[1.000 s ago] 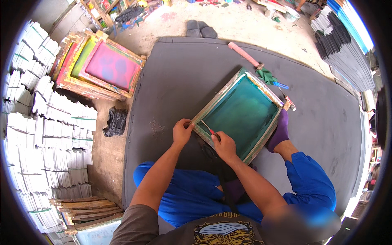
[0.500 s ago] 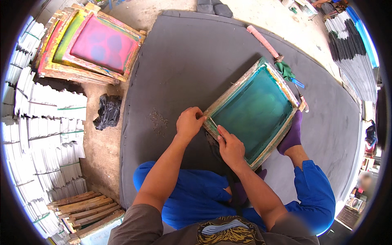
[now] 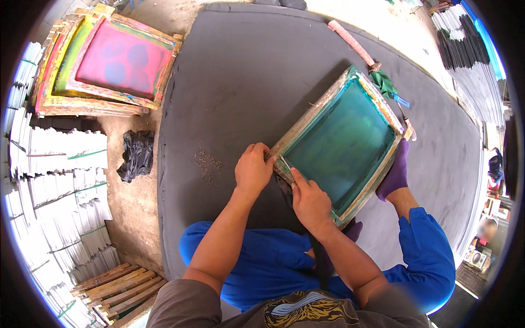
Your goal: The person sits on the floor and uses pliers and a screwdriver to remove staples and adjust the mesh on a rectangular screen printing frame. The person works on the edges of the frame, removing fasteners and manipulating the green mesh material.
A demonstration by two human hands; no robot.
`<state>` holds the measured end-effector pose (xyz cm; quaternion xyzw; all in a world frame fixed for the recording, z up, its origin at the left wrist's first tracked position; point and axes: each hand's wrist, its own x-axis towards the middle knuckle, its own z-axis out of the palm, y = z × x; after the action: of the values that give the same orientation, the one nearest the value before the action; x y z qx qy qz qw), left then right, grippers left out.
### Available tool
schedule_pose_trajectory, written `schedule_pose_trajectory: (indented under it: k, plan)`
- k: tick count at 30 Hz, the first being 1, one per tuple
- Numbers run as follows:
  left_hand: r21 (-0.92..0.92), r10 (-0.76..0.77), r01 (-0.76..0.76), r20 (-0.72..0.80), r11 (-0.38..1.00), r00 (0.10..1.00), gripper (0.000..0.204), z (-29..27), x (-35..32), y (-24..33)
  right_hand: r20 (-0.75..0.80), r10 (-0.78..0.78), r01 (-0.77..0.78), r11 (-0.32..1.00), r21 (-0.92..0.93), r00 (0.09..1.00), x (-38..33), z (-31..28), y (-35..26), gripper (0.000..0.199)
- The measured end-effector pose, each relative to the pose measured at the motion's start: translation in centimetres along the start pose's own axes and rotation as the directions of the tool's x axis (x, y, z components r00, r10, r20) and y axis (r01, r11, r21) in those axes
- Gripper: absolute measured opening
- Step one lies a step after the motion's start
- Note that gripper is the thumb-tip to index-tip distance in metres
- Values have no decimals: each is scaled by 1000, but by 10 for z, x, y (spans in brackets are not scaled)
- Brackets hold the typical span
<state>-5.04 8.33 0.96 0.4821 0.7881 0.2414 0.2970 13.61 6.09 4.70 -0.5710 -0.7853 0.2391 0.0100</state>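
A wooden printing screen [image 3: 313,111] with teal mesh [image 3: 340,145] lies tilted across my lap, its far right side beside my purple-socked foot [image 3: 395,169]. At its left corner, my left hand [image 3: 254,170] is closed, thumb and fingertips pinched against the wood; whatever they hold is hidden. My right hand [image 3: 311,202] grips a thin, pale, pointed tool [image 3: 285,163], index finger stretched along it. The tool's tip meets the same corner, close to my left fingertips. Its handle is covered by my palm, so the exact kind does not show.
Small thin dark bits [image 3: 208,165] lie scattered on the dark padded surface [image 3: 235,71]. Beyond the screen are a pink-wrapped rod [image 3: 351,42], green cloth [image 3: 384,83] and a wooden-handled tool [image 3: 409,130]. Pink and yellow screens [image 3: 123,60], a black plastic bag [image 3: 136,154] and white stacks [image 3: 65,147] stand left.
The whole view has shifted slightly, with the stacked screens now further left. Both hands stay at the screen's left corner with nearly the same grip.
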Motion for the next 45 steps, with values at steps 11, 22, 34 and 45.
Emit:
schedule_pose_trajectory:
  k: [11, 22, 34, 45]
  plan:
    - [-6, -34, 34, 48, 999, 998, 34, 2, 0, -8, -4, 69, -69, 997, -16, 998, -3, -5, -12, 38]
    - [55, 94, -94, 5, 994, 996, 25, 21, -6, -21, 62, 75, -54, 955, -291, 995, 2, 6, -40, 49]
    - [3, 141, -141, -43, 990, 989, 20, 22, -6, -27, -137, -31, 43, 996, 80, 990, -2, 49, 0, 55]
    - [19, 124, -123, -25, 992, 992, 22, 19, -3, -27, -191, -20, 48, 989, 140, 981, -3, 51, -1, 43]
